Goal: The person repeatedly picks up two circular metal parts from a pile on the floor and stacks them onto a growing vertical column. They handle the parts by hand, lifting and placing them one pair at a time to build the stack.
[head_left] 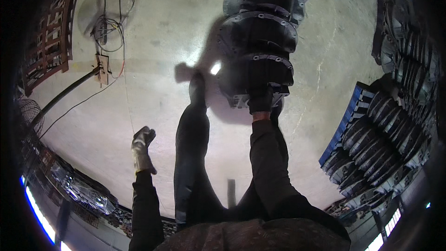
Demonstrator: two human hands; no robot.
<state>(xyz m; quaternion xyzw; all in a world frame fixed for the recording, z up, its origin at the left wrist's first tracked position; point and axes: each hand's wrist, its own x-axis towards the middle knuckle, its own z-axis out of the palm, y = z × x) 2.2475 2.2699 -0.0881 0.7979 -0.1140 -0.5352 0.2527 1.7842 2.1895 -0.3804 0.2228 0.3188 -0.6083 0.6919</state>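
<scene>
A row of dark, round metal housings (258,35) with bolt holes along their flanges runs away from me across the floor. My right hand (260,100), in a dark glove, reaches down to the near side of the closest housing (255,72). Its fingers blend into the dark metal, so their grip is hidden. Off to the left, away from the housings, my left hand (143,151) wears a pale, dirty glove with darkened fingertips. Those fingers are curled in, and nothing shows in them.
My legs (191,135) stand before the row. Coiled cables (109,28) and a dark hose (65,93) lie on the left, below a rusty rack (49,32). Stacked housings (376,135) fill the right side beside a blue-edged pallet (341,125).
</scene>
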